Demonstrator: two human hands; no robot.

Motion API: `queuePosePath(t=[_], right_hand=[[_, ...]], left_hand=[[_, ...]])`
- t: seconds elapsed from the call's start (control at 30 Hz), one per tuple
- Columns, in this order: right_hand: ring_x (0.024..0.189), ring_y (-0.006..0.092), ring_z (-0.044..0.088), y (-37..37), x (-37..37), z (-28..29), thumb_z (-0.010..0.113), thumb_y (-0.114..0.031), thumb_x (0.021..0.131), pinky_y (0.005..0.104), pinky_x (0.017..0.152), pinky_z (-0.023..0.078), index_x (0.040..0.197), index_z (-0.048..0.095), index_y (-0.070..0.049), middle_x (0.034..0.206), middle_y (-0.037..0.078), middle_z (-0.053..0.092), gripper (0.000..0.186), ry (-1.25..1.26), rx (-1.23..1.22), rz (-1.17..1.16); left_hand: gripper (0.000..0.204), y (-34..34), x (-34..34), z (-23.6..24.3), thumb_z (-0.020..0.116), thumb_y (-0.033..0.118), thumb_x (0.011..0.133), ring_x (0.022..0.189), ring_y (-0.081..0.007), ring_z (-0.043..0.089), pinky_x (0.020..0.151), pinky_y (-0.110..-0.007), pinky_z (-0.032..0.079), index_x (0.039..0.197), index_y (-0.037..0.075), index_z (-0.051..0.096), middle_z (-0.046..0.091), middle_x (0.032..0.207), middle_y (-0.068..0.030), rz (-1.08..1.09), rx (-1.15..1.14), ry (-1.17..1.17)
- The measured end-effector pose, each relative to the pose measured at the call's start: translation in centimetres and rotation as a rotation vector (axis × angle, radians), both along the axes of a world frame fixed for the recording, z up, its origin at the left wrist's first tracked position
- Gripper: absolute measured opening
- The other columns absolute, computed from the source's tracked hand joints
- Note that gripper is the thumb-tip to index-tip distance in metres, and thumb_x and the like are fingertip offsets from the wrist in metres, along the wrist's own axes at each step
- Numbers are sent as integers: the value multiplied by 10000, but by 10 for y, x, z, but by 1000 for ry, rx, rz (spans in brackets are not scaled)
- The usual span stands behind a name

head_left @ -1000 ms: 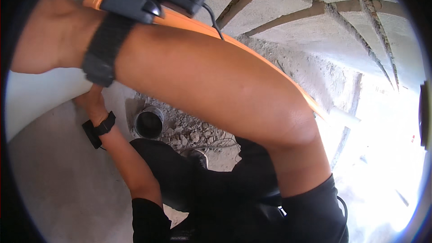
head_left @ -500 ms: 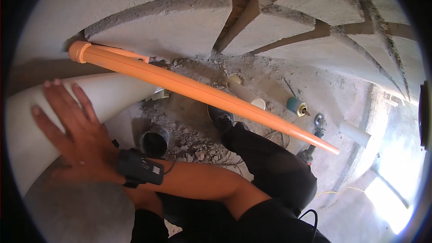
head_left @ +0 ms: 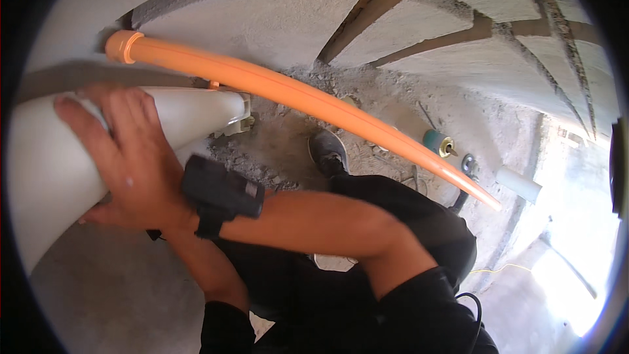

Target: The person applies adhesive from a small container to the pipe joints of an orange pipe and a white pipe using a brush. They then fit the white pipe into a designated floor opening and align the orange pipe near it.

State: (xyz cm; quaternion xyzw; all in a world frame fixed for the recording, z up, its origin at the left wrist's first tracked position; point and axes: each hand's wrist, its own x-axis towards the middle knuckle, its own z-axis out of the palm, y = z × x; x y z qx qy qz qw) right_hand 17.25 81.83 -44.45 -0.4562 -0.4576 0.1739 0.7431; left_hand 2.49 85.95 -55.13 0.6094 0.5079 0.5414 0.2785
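A thick, smooth white pipe runs across the left, its narrower-looking end carrying a pale fitting. My right hand rests on top of this pipe with fingers spread over its surface, somewhat blurred; a black device is strapped to that wrist. My left forearm comes up beneath the right one. My left hand is mostly covered by the right, with only a bit of finger showing at the pipe's lower side. Beyond them a long orange pipe with a socket end slants down to the right.
The grey plastered wall has deep cut channels. On the dusty floor lie a teal can, a grinder-like tool and a short pale pipe. My shoe stands among rubble. A yellow cord crosses at right.
My right hand has shifted up and right along the white pipe. The pipe's fitted end now shows more fully, and the dark round pipe opening below it is out of sight.
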Motion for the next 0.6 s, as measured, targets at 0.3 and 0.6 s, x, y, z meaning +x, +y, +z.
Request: queuePosePath(t=[0.3, 0.6], right_hand=[[1231, 438, 441, 11, 3, -26, 949, -511, 263, 504, 1059, 370, 1459, 337, 34, 1339, 248, 430, 1449, -186, -78, -151], [1272, 437, 426, 18, 28, -43, 925, -579, 260, 503, 1070, 370, 1442, 340, 51, 1376, 269, 414, 1461, -280, -8, -16]], left_hand=[[551, 29, 9, -17, 865, 201, 756, 945, -172, 616, 846, -330, 501, 1185, -15, 595, 643, 1055, -99, -61, 19, 88], [568, 6, 34, -39, 897, 195, 727, 934, -154, 618, 831, -315, 507, 1169, -9, 604, 647, 1037, -95, -76, 126, 41]])
